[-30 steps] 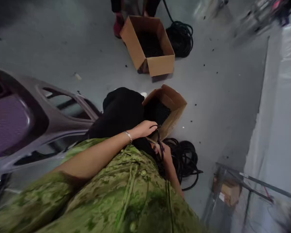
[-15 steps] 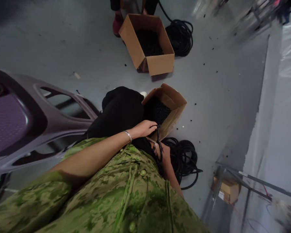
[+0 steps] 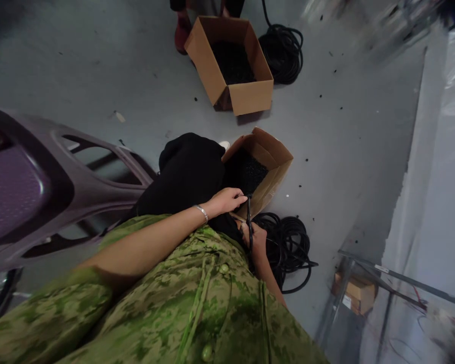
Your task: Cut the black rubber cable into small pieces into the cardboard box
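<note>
My left hand (image 3: 227, 200), with a silver bracelet at the wrist, is closed in a pinch over the near edge of an open cardboard box (image 3: 275, 172). At its fingertips is a thin black piece, perhaps the end of a cable, too small to make out well. My right hand (image 3: 258, 240) grips what look like black scissors (image 3: 249, 222), their tip reaching up to the left fingertips. Many small black pieces (image 3: 252, 174) lie in the box. Beside the right hand, a coil of black cable (image 3: 296, 242) rests on the floor.
Ahead stands a larger cardboard box (image 3: 252, 98) holding black pieces, with another person's feet (image 3: 182, 33) behind it and a second black coil (image 3: 284, 55) alongside. A purple plastic chair (image 3: 98, 177) is at left, a metal frame (image 3: 382, 273) at right.
The two black arms of the scissors, apart before, have come together into one narrow line. Both hands stay almost in place; the view has shifted slightly.
</note>
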The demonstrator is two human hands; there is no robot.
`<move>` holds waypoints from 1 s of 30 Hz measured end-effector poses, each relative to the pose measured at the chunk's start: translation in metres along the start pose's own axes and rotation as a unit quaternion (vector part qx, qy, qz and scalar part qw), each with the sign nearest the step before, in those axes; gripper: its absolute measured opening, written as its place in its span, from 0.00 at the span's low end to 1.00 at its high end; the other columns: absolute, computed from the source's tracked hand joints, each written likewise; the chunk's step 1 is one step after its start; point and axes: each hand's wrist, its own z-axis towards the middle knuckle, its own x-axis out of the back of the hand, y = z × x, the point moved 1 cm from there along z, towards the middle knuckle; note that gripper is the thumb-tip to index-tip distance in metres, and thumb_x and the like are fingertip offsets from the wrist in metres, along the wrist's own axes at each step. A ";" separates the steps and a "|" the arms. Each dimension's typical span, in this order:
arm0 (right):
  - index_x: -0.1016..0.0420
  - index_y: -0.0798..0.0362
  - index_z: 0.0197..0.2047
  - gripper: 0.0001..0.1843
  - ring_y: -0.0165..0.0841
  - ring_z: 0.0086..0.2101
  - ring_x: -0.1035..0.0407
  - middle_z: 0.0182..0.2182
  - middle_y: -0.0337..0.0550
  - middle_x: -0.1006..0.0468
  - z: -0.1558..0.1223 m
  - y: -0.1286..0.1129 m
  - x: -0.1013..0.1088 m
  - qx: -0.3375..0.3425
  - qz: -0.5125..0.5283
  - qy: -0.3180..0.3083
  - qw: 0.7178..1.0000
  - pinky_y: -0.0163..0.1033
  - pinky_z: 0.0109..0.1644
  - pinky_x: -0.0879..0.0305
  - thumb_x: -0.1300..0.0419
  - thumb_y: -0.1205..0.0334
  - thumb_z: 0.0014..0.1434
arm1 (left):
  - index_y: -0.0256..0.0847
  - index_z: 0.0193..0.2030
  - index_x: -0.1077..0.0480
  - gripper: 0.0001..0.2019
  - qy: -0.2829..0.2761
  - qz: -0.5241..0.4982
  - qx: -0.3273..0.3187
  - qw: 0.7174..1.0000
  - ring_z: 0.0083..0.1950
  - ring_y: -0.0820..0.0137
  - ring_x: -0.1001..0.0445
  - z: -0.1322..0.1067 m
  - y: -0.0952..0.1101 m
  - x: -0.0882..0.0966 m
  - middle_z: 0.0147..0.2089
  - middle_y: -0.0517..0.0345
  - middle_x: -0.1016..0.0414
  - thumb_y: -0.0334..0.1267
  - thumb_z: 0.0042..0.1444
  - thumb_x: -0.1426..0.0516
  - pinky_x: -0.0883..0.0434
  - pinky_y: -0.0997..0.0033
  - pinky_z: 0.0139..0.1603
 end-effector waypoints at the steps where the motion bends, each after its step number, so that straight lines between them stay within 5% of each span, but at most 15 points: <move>1: 0.23 0.55 0.29 0.25 0.28 0.22 0.38 0.18 0.37 0.31 0.000 0.000 0.001 0.004 -0.004 0.005 1.000 0.32 0.27 0.42 0.45 0.42 0.60 | 0.39 0.32 0.26 0.15 0.006 -0.003 -0.003 1.000 0.26 0.73 0.34 0.000 -0.001 -0.001 0.26 0.60 0.27 0.48 0.57 0.47 0.41 0.74 0.26; 12: 0.30 0.50 0.28 0.24 0.32 0.26 0.34 0.22 0.39 0.30 0.011 -0.006 0.018 -0.015 0.092 -0.090 0.992 0.36 0.33 0.37 0.48 0.39 0.61 | 0.36 0.36 0.23 0.17 0.007 -0.029 -0.076 0.997 0.29 0.72 0.35 0.001 0.002 0.002 0.26 0.61 0.29 0.45 0.58 0.49 0.39 0.74 0.30; 21: 0.28 0.51 0.32 0.24 0.32 0.27 0.32 0.24 0.38 0.27 0.023 -0.010 0.007 -0.029 0.076 -0.081 0.993 0.35 0.34 0.35 0.48 0.37 0.59 | 0.38 0.44 0.20 0.18 -0.003 0.005 -0.096 0.995 0.41 0.65 0.26 0.003 0.000 0.002 0.41 0.55 0.18 0.43 0.59 0.48 0.31 0.72 0.42; 30: 0.34 0.50 0.21 0.28 0.30 0.20 0.35 0.14 0.37 0.32 0.020 -0.011 0.006 -0.023 0.057 -0.068 0.996 0.35 0.30 0.37 0.49 0.38 0.61 | 0.37 0.32 0.23 0.17 -0.014 0.070 -0.090 0.993 0.32 0.70 0.31 0.005 0.002 0.005 0.29 0.59 0.24 0.43 0.60 0.49 0.36 0.73 0.35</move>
